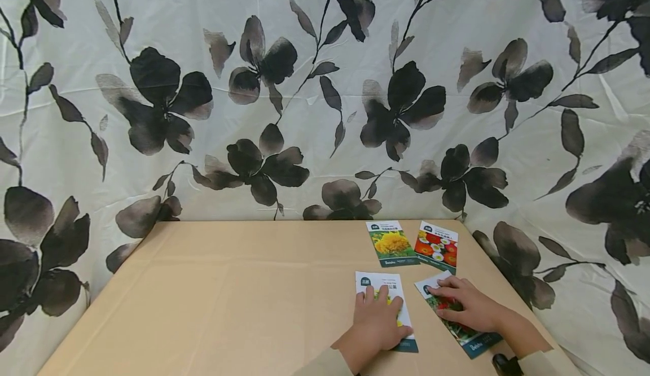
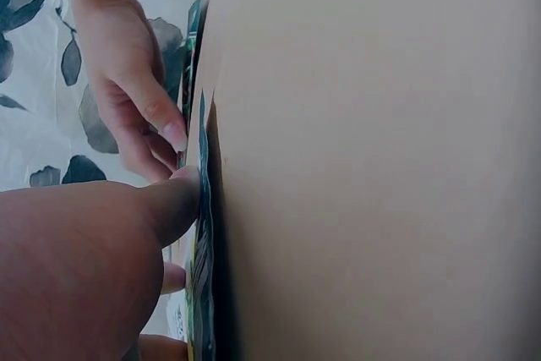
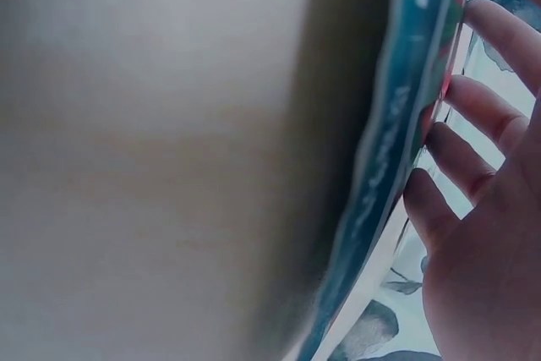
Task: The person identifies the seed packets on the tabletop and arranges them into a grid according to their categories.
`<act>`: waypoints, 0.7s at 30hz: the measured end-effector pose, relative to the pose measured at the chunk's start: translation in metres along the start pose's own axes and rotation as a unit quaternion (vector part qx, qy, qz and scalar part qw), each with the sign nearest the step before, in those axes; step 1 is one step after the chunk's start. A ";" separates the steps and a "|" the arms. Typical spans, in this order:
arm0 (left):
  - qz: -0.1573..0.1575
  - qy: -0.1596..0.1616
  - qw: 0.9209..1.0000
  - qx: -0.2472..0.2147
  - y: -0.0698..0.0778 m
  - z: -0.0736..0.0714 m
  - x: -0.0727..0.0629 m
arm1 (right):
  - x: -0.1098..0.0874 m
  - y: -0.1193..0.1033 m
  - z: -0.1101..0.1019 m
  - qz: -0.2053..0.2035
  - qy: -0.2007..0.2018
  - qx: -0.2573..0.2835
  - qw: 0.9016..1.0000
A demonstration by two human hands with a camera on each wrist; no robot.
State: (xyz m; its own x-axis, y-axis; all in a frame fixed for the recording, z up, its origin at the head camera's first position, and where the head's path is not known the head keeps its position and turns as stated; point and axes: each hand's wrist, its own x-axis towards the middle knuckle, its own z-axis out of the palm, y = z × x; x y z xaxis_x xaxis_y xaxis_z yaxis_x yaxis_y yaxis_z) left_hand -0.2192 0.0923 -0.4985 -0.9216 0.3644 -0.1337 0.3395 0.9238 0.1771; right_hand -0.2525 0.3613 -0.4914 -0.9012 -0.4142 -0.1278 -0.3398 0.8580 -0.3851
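In the head view, my left hand (image 1: pixel 374 320) lies with spread fingers on a seed packet with yellow flowers (image 1: pixel 408 345), hiding most of its picture. The thumb in the left wrist view touches that packet's edge (image 2: pixel 203 293). To the right, my right hand (image 1: pixel 469 304) rests its fingertips on a tilted seed packet with red flowers (image 1: pixel 477 344). Its spread fingers (image 3: pixel 478 107) touch the packet's face in the right wrist view, beside the teal bottom strip (image 3: pixel 380 141). Both packets lie on the table.
Behind the hands lie a packet with an orange-yellow bloom (image 1: pixel 392 244) and a packet with red and white flowers (image 1: pixel 437 246), their corners meeting. The tan table (image 1: pixel 228 297) ends near them at the back and right. A floral cloth (image 1: pixel 325 122) hangs behind.
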 end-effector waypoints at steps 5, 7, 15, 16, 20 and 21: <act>0.008 -0.002 1.000 0.006 -0.005 -0.002 -0.001 | -0.001 -0.002 -0.002 -0.004 0.000 0.007 1.000; 0.011 -0.005 1.000 0.007 -0.007 -0.004 -0.002 | -0.002 -0.003 -0.003 -0.005 0.001 0.009 1.000; 0.024 -0.007 1.000 0.009 -0.018 -0.003 -0.004 | -0.001 -0.003 -0.003 0.002 -0.002 0.004 1.000; 0.025 -0.007 1.000 0.009 -0.019 -0.003 -0.004 | -0.001 -0.002 -0.003 0.003 -0.002 0.002 1.000; 0.024 -0.011 1.000 0.011 -0.023 -0.003 -0.005 | -0.001 -0.001 -0.001 0.003 -0.003 0.002 1.000; 0.024 -0.012 1.000 0.011 -0.024 -0.004 -0.006 | -0.001 -0.001 -0.001 0.003 -0.003 0.003 1.000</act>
State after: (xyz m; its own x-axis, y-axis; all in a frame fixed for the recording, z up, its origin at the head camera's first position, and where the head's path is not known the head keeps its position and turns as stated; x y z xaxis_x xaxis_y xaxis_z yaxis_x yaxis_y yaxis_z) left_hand -0.2229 0.0673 -0.4985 -0.8997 0.4102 -0.1496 0.3869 0.9078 0.1622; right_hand -0.2518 0.3611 -0.4897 -0.9015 -0.4106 -0.1366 -0.3323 0.8591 -0.3893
